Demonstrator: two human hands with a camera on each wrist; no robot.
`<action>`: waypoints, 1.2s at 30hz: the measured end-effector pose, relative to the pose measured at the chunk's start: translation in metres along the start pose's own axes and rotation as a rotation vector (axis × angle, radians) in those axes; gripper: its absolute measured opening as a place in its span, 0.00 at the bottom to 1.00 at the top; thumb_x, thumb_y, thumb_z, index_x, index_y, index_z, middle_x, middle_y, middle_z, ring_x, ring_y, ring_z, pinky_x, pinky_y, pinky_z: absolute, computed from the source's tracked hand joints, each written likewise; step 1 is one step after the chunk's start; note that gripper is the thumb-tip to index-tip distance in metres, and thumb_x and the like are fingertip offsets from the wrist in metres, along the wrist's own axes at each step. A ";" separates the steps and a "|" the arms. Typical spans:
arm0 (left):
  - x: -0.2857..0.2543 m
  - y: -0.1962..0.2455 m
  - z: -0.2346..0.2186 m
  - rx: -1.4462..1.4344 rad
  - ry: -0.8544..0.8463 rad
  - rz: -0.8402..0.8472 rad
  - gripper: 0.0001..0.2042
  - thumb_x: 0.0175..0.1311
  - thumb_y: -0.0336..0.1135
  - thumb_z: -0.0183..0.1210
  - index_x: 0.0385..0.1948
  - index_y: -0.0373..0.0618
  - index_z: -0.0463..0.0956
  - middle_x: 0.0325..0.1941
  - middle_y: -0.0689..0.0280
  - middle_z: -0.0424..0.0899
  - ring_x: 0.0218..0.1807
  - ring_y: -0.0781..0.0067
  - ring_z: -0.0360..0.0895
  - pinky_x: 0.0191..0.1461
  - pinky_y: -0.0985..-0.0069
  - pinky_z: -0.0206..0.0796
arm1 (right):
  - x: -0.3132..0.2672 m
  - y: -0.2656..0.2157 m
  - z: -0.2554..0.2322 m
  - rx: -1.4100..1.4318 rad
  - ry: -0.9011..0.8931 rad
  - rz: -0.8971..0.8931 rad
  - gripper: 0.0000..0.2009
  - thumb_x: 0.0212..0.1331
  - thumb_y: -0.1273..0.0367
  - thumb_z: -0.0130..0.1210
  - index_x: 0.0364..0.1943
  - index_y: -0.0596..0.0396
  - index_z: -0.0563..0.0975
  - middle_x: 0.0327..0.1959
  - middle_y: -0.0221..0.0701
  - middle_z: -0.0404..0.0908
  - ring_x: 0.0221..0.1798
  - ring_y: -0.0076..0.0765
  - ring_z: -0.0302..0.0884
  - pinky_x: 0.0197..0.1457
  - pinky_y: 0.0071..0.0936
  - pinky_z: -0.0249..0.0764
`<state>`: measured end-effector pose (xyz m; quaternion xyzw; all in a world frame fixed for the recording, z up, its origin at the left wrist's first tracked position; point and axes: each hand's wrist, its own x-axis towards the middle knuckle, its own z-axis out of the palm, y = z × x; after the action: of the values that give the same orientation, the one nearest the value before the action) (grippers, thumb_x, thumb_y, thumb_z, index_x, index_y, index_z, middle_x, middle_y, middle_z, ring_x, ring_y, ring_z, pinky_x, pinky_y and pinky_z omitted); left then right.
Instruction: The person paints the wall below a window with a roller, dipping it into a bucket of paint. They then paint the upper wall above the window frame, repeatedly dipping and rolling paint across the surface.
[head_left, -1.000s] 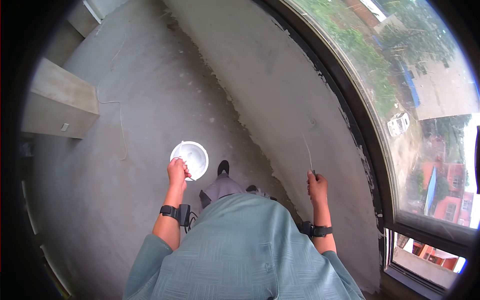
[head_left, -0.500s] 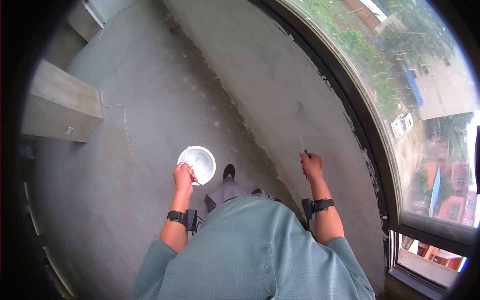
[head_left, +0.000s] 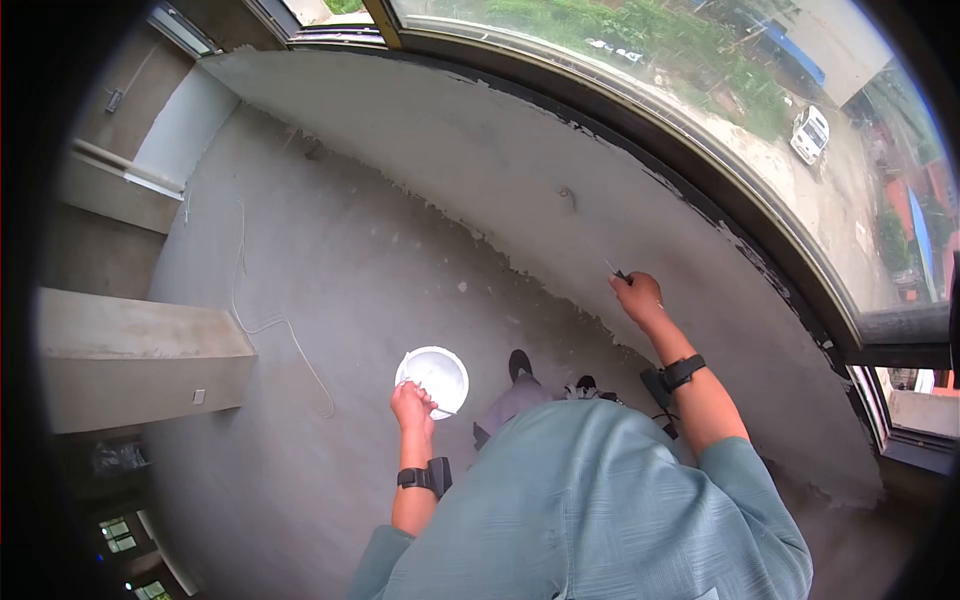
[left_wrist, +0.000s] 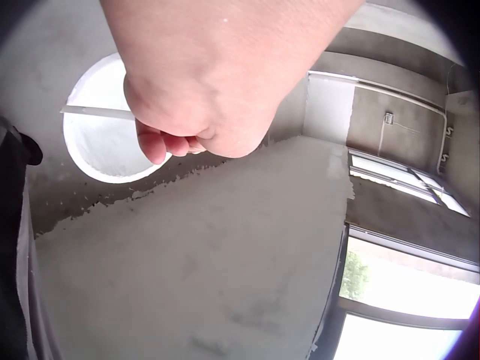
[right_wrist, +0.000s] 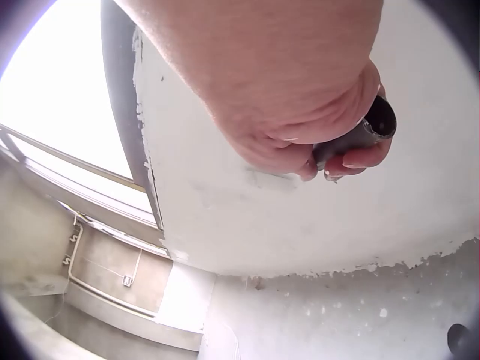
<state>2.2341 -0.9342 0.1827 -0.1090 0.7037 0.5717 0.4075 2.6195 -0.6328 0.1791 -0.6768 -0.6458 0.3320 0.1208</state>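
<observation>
My left hand (head_left: 412, 404) grips the handle (left_wrist: 97, 112) of a round white bucket (head_left: 442, 370), which hangs below the fist with its mouth up. Whitish material shows inside it. In the left wrist view the curled fingers overlap the bucket's rim. My right hand (head_left: 640, 296) is held out over the low wall under the window, fingers curled round the dark tubular handle (right_wrist: 352, 142) of what looks like a putty knife. Its thin blade (head_left: 609, 266) shows edge-on ahead of the fist in the head view; most of the grip is hidden by the fingers.
The grey plastered low wall (head_left: 540, 190) has a ragged lower edge along the concrete floor (head_left: 300, 430). Above it runs a dark window frame (head_left: 690, 170). A pillar (head_left: 150, 370) stands at left, with a loose white cable (head_left: 300, 345) on the floor beside it.
The head view has turned, bringing more window into the top. My right hand has moved up and forward along the wall with the knife. The left hand keeps hold of the bucket.
</observation>
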 end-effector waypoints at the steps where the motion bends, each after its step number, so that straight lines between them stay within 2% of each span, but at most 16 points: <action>1: 0.001 0.000 0.002 0.002 -0.004 -0.003 0.03 0.70 0.31 0.49 0.36 0.45 0.69 0.20 0.73 0.68 0.20 0.79 0.66 0.21 0.75 0.63 | -0.013 0.012 -0.012 0.014 0.008 0.014 0.24 0.61 0.51 0.62 0.28 0.63 0.82 0.24 0.40 0.85 0.28 0.43 0.83 0.37 0.41 0.75; 7: -0.003 0.000 0.022 0.028 -0.056 -0.002 0.03 0.69 0.30 0.49 0.36 0.44 0.70 0.21 0.72 0.68 0.20 0.79 0.66 0.21 0.75 0.64 | -0.097 0.076 -0.075 0.041 0.100 0.071 0.21 0.64 0.55 0.61 0.29 0.64 0.81 0.23 0.38 0.83 0.27 0.39 0.81 0.35 0.38 0.73; 13: -0.012 0.005 0.043 0.059 -0.102 0.007 0.03 0.69 0.31 0.48 0.34 0.44 0.70 0.20 0.72 0.68 0.20 0.79 0.67 0.21 0.74 0.65 | -0.151 0.090 -0.110 0.099 0.120 0.204 0.21 0.64 0.55 0.61 0.27 0.63 0.78 0.19 0.34 0.77 0.25 0.31 0.72 0.32 0.37 0.68; 14: -0.015 0.006 0.046 0.061 -0.099 0.014 0.03 0.69 0.31 0.48 0.34 0.44 0.70 0.20 0.72 0.68 0.20 0.79 0.67 0.21 0.74 0.65 | -0.150 0.089 -0.109 0.109 0.096 0.207 0.22 0.64 0.55 0.61 0.28 0.65 0.79 0.21 0.38 0.78 0.26 0.37 0.74 0.34 0.39 0.69; 16: -0.018 0.006 0.048 0.065 -0.103 0.020 0.04 0.69 0.31 0.48 0.34 0.44 0.69 0.20 0.72 0.68 0.19 0.79 0.67 0.21 0.74 0.66 | -0.144 0.083 -0.104 0.128 0.045 0.211 0.23 0.64 0.54 0.60 0.32 0.67 0.80 0.24 0.47 0.80 0.29 0.47 0.79 0.38 0.43 0.71; 22: -0.020 0.011 0.046 0.068 -0.114 0.030 0.04 0.70 0.30 0.47 0.33 0.45 0.69 0.20 0.72 0.68 0.19 0.79 0.67 0.21 0.74 0.66 | -0.086 0.032 -0.063 0.238 0.002 0.125 0.23 0.63 0.53 0.60 0.32 0.65 0.81 0.25 0.46 0.81 0.30 0.48 0.80 0.38 0.43 0.73; 34: -0.005 0.008 0.016 0.022 -0.045 0.039 0.04 0.70 0.32 0.47 0.33 0.46 0.69 0.20 0.73 0.69 0.19 0.80 0.68 0.19 0.76 0.67 | 0.027 -0.085 0.011 0.212 -0.098 0.001 0.26 0.60 0.50 0.61 0.29 0.67 0.82 0.27 0.50 0.83 0.34 0.57 0.83 0.44 0.47 0.76; 36: -0.005 0.010 0.016 0.016 -0.036 0.036 0.04 0.69 0.31 0.47 0.34 0.45 0.69 0.20 0.72 0.68 0.19 0.79 0.67 0.20 0.74 0.66 | 0.044 -0.098 0.026 0.227 -0.112 -0.013 0.25 0.62 0.50 0.61 0.26 0.63 0.81 0.22 0.40 0.81 0.25 0.42 0.79 0.34 0.41 0.74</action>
<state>2.2383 -0.9186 0.1929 -0.0827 0.7027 0.5749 0.4108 2.5233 -0.5842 0.2045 -0.6350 -0.6142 0.4395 0.1623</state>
